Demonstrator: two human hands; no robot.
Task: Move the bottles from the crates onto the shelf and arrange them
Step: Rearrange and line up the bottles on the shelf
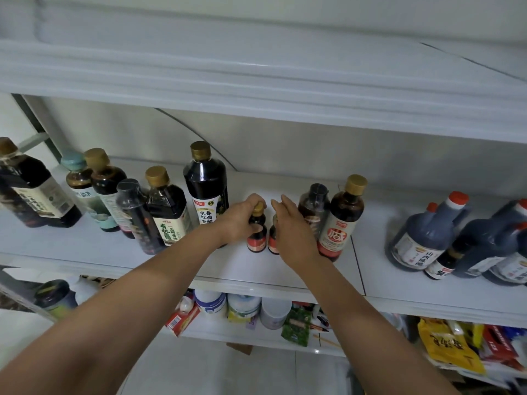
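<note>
The left hand [242, 220] grips a small bottle [256, 238] by its cap, upright on the shelf [370, 266]. The right hand [291, 229] covers its twin [273, 243] just beside; its grip cannot be told. Best to square both, labels forward, before releasing.

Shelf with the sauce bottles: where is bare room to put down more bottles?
The widest bare patch of the shelf lies between the red-label bottle and the red-capped jugs. A second patch is behind the two small bottles, beside the tall dark bottle. The left cluster and the jugs are crowded.
</note>
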